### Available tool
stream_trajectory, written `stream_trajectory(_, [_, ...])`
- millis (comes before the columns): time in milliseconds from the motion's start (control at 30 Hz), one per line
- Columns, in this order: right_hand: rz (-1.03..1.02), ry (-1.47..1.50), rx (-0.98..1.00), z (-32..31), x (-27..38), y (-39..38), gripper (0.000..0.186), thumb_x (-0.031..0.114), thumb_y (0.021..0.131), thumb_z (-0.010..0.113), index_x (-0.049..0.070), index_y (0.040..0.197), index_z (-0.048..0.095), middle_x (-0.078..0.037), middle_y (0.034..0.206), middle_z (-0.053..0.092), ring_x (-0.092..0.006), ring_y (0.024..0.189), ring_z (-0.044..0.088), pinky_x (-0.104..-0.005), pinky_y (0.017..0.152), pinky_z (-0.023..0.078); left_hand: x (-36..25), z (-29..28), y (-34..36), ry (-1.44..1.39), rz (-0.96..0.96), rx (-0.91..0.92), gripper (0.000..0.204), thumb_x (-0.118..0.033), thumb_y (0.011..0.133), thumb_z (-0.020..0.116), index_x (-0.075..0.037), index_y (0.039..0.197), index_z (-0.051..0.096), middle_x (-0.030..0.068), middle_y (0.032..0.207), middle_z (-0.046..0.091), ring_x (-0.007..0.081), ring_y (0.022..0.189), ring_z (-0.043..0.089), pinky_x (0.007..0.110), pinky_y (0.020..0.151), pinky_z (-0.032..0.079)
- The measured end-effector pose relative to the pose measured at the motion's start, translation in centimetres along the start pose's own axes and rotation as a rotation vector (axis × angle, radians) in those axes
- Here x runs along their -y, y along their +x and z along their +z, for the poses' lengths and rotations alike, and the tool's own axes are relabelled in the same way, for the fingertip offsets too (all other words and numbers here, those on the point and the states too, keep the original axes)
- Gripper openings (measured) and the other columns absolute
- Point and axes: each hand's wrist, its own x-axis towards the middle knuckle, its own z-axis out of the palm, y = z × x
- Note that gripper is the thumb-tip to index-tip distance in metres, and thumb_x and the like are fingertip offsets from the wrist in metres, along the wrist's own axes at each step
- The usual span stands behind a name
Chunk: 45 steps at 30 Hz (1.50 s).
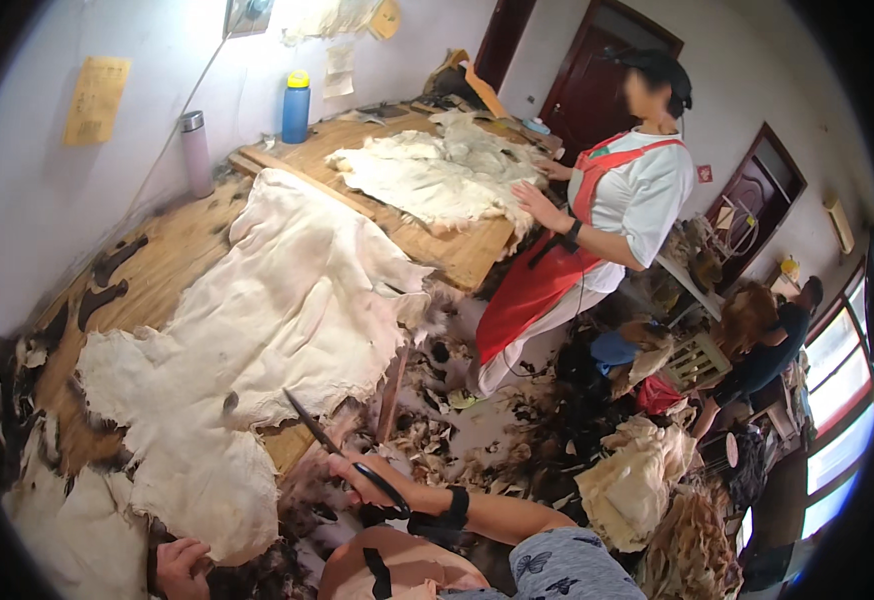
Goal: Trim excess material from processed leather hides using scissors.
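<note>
A worker stands at a long wooden workbench (187, 250) with a large pale animal hide (277, 320), flesh side up and ragged at the edges, spread across it. The right hand (357, 478) grasps a pair of long black-handled shears (342, 455), blades angled up toward the hide's near edge just ahead of it. The left hand (179, 565), low at the near corner, closes its fingers on the hide's dark furry fringe beneath the pale flap.

Judging by this, trimming of the hide's border is in hand, with the blades not yet touching the skin; the next cut appears to call for the left hand to pull the edge taut and the shears to be brought onto the ragged margin.

Far beyond both hands, on the white wall, hangs a yellow rectangular paper notice (97, 98), and further right several pale sheets (337, 62) and a small yellow tag (387, 18). Below them, at the bench's far edge, stand a slim pink-grey flask (195, 152) and a blue bottle with a yellow cap (296, 106). Well to the right of the shears, a person in a red apron (532, 285) presses both hands on a second shaggy cream hide (437, 175). Fur scraps litter the floor (477, 420).
</note>
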Motion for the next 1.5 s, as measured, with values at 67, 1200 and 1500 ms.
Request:
stream_trajectory(67, [-0.003, 0.054, -0.025, -1.2, -0.5, 0.5, 0.05, 0.051, 0.092, 0.037, 0.005, 0.094, 0.056, -0.001, 0.056, 0.051, -0.0068, 0.044, 0.044, -0.0219, 0.041, 0.034, -0.3, -0.1, 0.1, -0.005, -0.027, -0.002, 0.023, 0.009, 0.057, 0.058, -0.001, 0.077, 0.063, 0.0122, 0.082, 0.061, 0.028, 0.081, 0.055, 0.034, 0.07, 0.045])
stream_trajectory(1200, [0.175, -0.219, -0.147, -15.0, 4.4, 6.7, 0.043, 0.048, 0.09, 0.043, 0.007, 0.082, 0.055, -0.002, 0.049, 0.05, -0.0091, 0.039, 0.045, -0.022, 0.038, 0.034, -6.5, 2.6, 0.1, 0.178, -0.199, 0.517, 0.01, -0.008, 0.07, 0.065, -0.011, 0.08, 0.065, 0.002, 0.082, 0.063, 0.0231, 0.081, 0.057, 0.035, 0.068, 0.041])
stream_trajectory(1500, [-0.351, -0.788, -0.386, -11.9, 6.6, 5.4, 0.017, 0.021, 0.082, 0.058, 0.006, 0.088, 0.056, -0.015, 0.054, 0.056, -0.0343, 0.053, 0.059, -0.0381, 0.05, 0.045, -9.6, 0.5, 14.3, -0.304, -0.523, 0.619, 0.021, -0.02, 0.086, 0.054, -0.003, 0.081, 0.065, -0.0003, 0.063, 0.058, 0.0052, 0.057, 0.051, 0.022, 0.052, 0.04])
